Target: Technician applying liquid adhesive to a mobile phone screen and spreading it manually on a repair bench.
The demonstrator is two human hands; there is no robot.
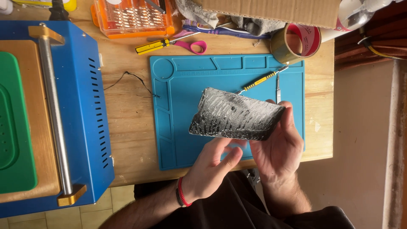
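Note:
A flat black rectangular panel [235,114] with a cracked, streaked glossy face is held tilted above a blue silicone work mat [182,85]. My right hand [280,146] grips its right end, fingers wrapped behind the edge. My left hand [214,165], with a red and black wristband, sits just under the panel's lower edge, its fingers touching or nearly touching the underside. A small yellow-handled screwdriver [259,82] and a thin scalpel-like metal tool [278,91] lie on the mat behind the panel.
A blue machine [80,110] with a metal bar and green pad fills the left. At the back lie an orange bit case [133,19], a yellow screwdriver [154,46], pink scissors [193,45], a tape roll [296,42] and cardboard [271,10]. The wooden table's edge [328,106] runs on the right.

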